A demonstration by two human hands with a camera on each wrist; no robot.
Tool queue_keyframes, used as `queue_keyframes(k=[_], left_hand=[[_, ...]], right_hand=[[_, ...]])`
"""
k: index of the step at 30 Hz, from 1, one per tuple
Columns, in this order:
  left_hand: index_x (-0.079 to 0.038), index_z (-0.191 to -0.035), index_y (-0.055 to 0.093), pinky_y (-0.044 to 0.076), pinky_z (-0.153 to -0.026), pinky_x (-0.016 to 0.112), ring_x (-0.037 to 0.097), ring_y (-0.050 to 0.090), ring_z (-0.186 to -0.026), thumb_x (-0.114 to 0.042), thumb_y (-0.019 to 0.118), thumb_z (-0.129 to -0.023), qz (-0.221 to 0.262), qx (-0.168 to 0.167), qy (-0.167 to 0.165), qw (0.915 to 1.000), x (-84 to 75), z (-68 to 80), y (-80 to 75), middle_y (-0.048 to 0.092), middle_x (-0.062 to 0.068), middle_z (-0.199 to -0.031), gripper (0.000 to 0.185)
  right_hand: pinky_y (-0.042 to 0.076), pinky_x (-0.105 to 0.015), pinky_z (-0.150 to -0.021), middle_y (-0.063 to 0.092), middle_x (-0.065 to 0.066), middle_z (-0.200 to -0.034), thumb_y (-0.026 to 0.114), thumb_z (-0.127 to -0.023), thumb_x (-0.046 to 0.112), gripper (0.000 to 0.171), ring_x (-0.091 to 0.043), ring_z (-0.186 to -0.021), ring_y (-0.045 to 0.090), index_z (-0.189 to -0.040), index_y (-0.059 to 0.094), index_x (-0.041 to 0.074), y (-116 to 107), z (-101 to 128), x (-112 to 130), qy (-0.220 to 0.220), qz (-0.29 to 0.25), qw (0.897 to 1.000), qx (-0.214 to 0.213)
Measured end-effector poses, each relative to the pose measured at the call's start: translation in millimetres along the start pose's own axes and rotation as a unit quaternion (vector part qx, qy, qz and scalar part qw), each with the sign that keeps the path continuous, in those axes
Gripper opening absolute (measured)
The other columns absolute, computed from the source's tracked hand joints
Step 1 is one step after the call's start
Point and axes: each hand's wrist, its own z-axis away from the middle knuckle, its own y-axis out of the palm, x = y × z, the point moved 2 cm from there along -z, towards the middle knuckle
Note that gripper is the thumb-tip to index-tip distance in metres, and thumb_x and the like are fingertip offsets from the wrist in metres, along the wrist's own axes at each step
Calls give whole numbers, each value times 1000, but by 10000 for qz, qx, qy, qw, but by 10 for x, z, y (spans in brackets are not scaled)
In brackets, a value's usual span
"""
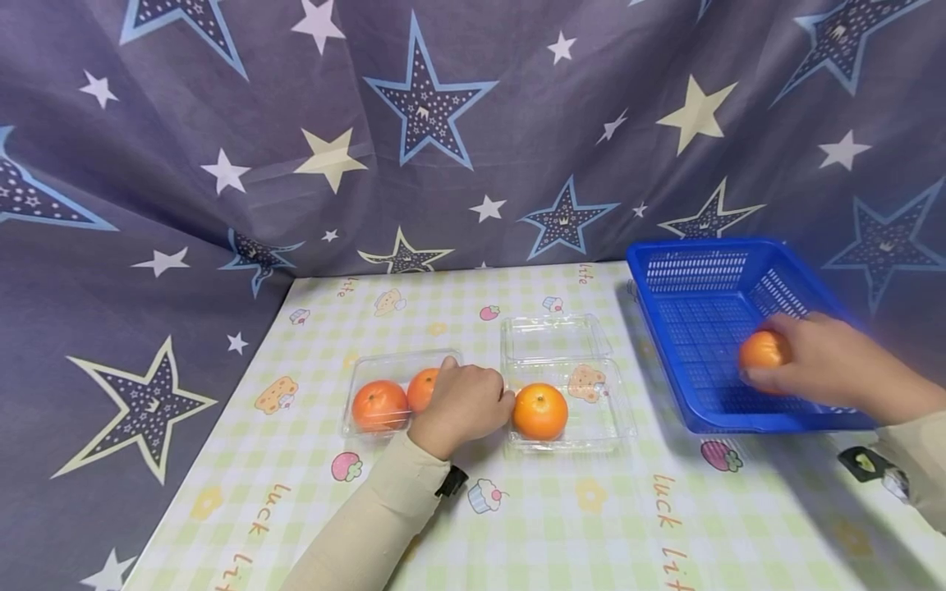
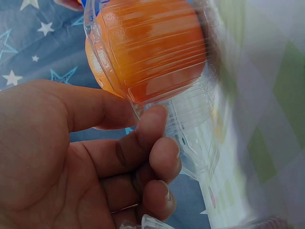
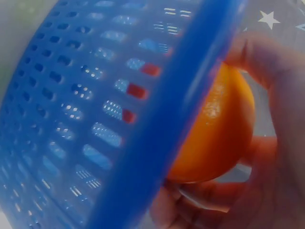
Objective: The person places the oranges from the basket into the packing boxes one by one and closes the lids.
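My right hand (image 1: 820,361) grips an orange (image 1: 764,350) inside the blue basket (image 1: 668,382). Seen from the right wrist, its fingers curl round the orange (image 3: 221,129), and the basket's rim (image 3: 167,114) hides part of the fruit. My left hand (image 1: 466,404) is at the near left side of an open clear plastic box (image 1: 597,423). Thumb and index finger pinch that box's edge (image 2: 136,112) in the left wrist view. One orange (image 1: 540,411) sits in the left part of this box, by the fingertips.
Left of the left hand, a second clear box (image 1: 402,361) holds an orange-red fruit (image 1: 380,405) and another fruit (image 1: 423,389) partly covered by the hand. The open box's lid (image 1: 554,338) lies folded back. A star-patterned curtain (image 1: 443,205) hangs behind the checked tablecloth (image 1: 576,525).
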Motion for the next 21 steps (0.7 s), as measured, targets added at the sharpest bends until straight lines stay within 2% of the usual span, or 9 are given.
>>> queue_keyframes(k=[10, 21], left_hand=[[-21, -54, 51, 28, -74, 39, 18, 50, -59, -34, 55, -100, -18, 2, -2, 10000, 2, 2, 5, 49, -4, -55, 48], [-21, -54, 52, 28, -74, 39, 18, 51, -59, -34, 56, -100, -15, -26, 21, 10000, 9, -3, 16, 49, -5, -55, 48]], right_hand=[[40, -34, -54, 61, -10, -80, 90, -71, 43, 65, -22, -67, 53, -107, 59, -1, -58, 19, 149, 135, -322, 9972, -656], [41, -35, -57, 66, -11, -89, 95, -66, 47, 68, -23, -73, 56, -109, 64, 4, -138, 49, 362, 107, -457, 9939, -995]])
